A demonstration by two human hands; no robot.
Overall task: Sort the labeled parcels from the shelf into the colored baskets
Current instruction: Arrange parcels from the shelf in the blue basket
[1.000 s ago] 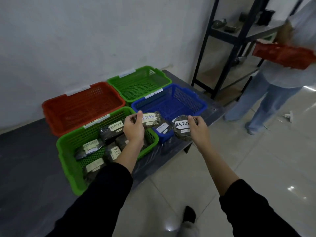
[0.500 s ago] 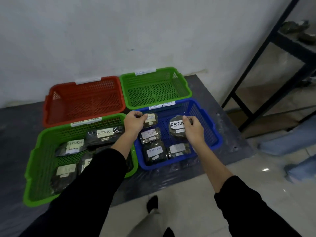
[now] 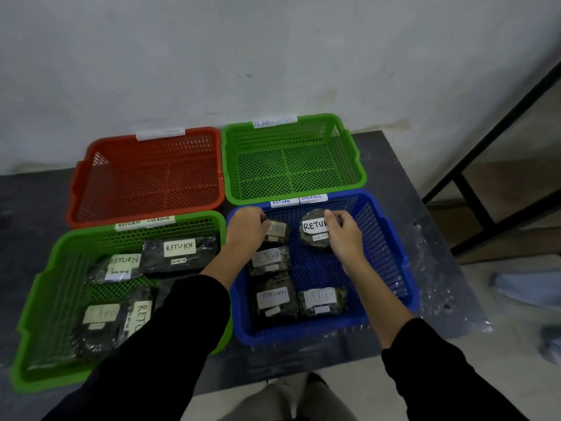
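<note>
- Blue basket (image 3: 303,335), the front right one, is where I work now: both parcels in my hands are inside its far end.
- My left hand (image 3: 246,229) curls its fingers round the left edge of a small parcel (image 3: 277,231); its label is too blurred for me to read.
- My right hand (image 3: 343,235) pinches the upper right edge of a round parcel (image 3: 314,238), with "RETUR" readable on the label.
- Whether these two rest on the mesh floor or hang just above it, I cannot tell.
- Three other parcels (image 3: 273,299) lie nearer to me in the same basket. The front green basket (image 3: 41,285) holds several more. In the red basket (image 3: 145,177) and the rear green basket (image 3: 291,165) I see no parcel.
- I judge this to be the placing step. The next move calls for lowering both parcels until they rest, then loosening the fingers and lifting the hands straight up, so the neighbours are not dragged.
</note>
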